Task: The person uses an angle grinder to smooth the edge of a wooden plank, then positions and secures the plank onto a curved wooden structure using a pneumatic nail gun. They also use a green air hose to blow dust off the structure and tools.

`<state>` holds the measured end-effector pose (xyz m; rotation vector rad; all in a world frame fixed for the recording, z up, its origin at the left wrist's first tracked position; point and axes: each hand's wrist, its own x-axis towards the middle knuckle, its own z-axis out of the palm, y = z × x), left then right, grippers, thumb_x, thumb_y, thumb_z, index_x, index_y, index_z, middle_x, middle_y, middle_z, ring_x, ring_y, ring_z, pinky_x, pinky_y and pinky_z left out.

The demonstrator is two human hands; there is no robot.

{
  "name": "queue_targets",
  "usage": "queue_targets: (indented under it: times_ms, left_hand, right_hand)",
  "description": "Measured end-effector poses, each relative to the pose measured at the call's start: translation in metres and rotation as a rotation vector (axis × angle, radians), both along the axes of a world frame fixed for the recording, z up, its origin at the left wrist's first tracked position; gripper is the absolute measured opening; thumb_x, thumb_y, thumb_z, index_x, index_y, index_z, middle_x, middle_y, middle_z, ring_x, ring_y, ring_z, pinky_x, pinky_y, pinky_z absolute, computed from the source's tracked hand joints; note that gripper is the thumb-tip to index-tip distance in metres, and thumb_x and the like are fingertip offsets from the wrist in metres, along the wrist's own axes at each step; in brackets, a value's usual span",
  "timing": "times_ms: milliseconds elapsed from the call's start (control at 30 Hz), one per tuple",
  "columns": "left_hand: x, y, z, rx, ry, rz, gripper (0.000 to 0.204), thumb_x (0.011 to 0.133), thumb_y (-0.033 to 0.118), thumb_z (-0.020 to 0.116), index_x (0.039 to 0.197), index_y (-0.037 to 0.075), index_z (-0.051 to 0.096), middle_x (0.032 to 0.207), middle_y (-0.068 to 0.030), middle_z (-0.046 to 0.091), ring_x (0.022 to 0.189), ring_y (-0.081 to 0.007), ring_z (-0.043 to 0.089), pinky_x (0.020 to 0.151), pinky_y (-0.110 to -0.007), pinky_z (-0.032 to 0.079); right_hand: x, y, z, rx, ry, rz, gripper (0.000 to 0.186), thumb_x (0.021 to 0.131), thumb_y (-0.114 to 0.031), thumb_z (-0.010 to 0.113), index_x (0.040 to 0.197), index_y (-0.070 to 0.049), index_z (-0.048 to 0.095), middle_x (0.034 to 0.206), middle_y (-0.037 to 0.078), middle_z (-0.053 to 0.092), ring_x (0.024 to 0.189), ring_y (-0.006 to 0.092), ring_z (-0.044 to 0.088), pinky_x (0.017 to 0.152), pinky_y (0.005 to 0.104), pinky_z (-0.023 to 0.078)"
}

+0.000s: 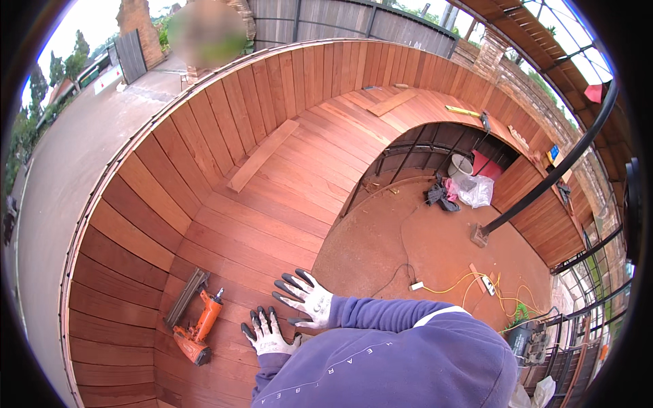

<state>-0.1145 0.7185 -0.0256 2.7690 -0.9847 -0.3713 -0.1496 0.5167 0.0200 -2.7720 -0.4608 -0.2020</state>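
Note:
Both my hands wear white work gloves with dark fingertips. My left hand point(269, 334) lies palm down on the reddish wooden bench planks point(253, 245), its fingers spread. Just above and to its right, my right hand point(309, 301) reaches across near the bench's inner edge, fingers splayed toward the left. Neither hand holds anything. An orange nail gun point(202, 325) with a long grey magazine rests on the planks to the left of my left hand, apart from it. The curved backrest of upright boards point(122, 272) rises beyond the nail gun.
One loose board point(262, 156) lies along the backrest, and another board point(392, 103) sits farther round. A yellow level point(462, 110) is at the far bench. Below are a bucket point(460, 166), plastic bags point(474, 191), a yellow cord point(469, 275) with a power strip point(488, 285), and a slanting black post point(551, 170).

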Motion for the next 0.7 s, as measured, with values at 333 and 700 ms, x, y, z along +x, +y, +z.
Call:
queue_targets:
  times_ms: [333, 700]
  left_hand:
    - [0.004, 0.001, 0.004, -0.095, -0.141, 0.033, 0.085, 0.082, 0.058, 0.048, 0.143, 0.004, 0.025, 0.150, -0.0176, 0.020, 0.141, -0.0317, 0.012, 0.112, -0.054, -0.003]
    - [0.007, -0.017, 0.004, -0.044, -0.099, 0.072, 0.082, 0.084, 0.057, 0.044, 0.144, 0.005, 0.023, 0.151, -0.0161, 0.019, 0.141, -0.0300, 0.011, 0.112, -0.053, -0.006]
  right_hand:
    - [0.014, -0.008, 0.004, -0.042, 0.033, 0.115, 0.075, 0.086, -0.046, 0.052, 0.143, -0.004, 0.025, 0.149, 0.019, 0.023, 0.139, 0.0364, 0.018, 0.111, 0.0540, 0.010]
    - [0.056, -0.042, -0.034, -0.103, 0.096, 0.151, 0.073, 0.089, -0.049, 0.047, 0.142, -0.003, 0.027, 0.148, 0.020, 0.024, 0.137, 0.0355, 0.021, 0.112, 0.0511, 0.012]
